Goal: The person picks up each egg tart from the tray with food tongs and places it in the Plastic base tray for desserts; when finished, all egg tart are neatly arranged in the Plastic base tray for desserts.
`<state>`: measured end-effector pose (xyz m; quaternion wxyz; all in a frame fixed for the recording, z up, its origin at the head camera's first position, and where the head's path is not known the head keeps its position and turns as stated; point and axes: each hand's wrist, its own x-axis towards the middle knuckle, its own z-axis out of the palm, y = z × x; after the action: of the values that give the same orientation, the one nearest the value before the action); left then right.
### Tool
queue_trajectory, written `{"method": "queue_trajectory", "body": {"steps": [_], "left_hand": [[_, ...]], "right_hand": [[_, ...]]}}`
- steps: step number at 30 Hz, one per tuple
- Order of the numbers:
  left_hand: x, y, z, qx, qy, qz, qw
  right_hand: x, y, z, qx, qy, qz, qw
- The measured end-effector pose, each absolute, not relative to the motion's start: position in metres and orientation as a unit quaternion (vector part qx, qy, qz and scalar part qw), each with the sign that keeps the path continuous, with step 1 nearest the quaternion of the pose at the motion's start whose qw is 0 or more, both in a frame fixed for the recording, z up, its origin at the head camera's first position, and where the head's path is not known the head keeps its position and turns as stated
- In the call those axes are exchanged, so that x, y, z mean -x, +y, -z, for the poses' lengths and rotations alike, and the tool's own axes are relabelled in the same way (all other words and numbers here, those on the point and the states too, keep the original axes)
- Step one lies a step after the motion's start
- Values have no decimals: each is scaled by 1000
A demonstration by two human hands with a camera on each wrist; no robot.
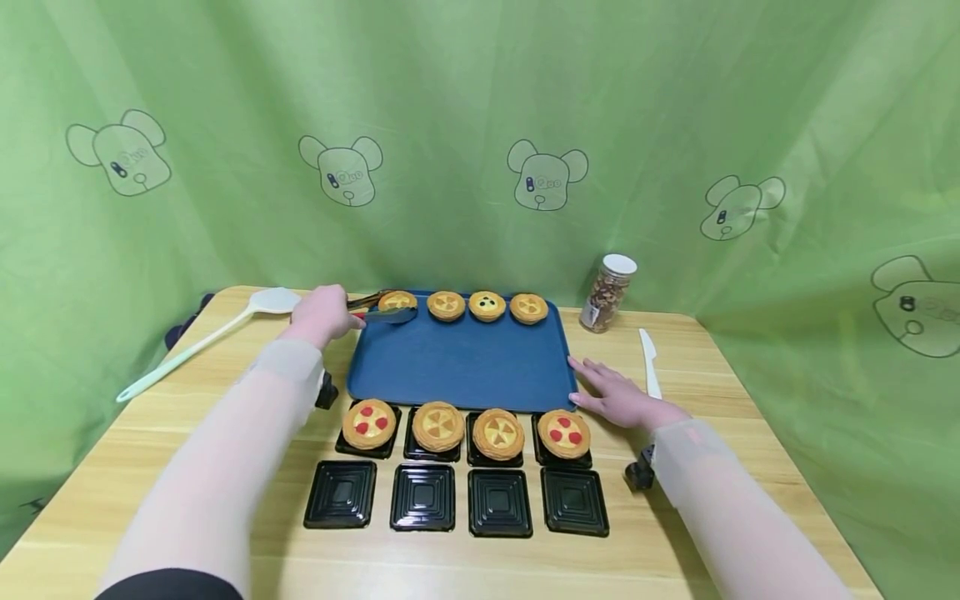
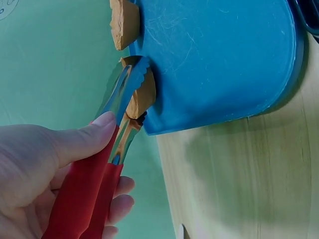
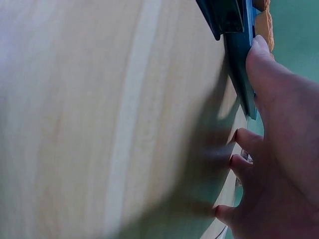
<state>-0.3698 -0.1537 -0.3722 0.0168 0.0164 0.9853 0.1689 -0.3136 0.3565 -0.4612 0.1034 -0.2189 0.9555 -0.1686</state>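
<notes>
My left hand point(image 1: 321, 315) grips a pair of red-handled tongs point(image 2: 92, 191) beyond the far left corner of the blue tray point(image 1: 461, 358). In the left wrist view, the tong tips straddle a tart point(image 2: 142, 94), which sits on the tray at the left end of a back row. Several tarts line that back edge, among them one with dark berries point(image 1: 487, 306). At the tray's right side rests my right hand point(image 1: 617, 398), fingers spread. Its thumb lies at the tray rim in the right wrist view, while the other fingertips touch the table.
Several tarts point(image 1: 438, 427) sit on black square plastic bases in front of the tray; a row of bare black bases point(image 1: 422, 498) lies nearer. A pale spatula point(image 1: 202, 348) lies left, a white knife point(image 1: 650, 367) right. A white-lidded jar point(image 1: 606, 296) stands back right, before a green curtain.
</notes>
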Motion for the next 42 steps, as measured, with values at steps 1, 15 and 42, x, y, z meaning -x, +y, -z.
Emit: {"method": "queue_trajectory", "body": {"steps": [1, 15, 42], "left_hand": [[369, -154, 372, -17, 985, -169, 16], [338, -164, 351, -31, 984, -174, 0], [187, -207, 306, -117, 977, -180, 6]], "right_hand": [[314, 356, 461, 219, 956, 168, 103], [314, 355, 462, 221, 954, 172, 104], [313, 355, 461, 227, 953, 173, 102]]}}
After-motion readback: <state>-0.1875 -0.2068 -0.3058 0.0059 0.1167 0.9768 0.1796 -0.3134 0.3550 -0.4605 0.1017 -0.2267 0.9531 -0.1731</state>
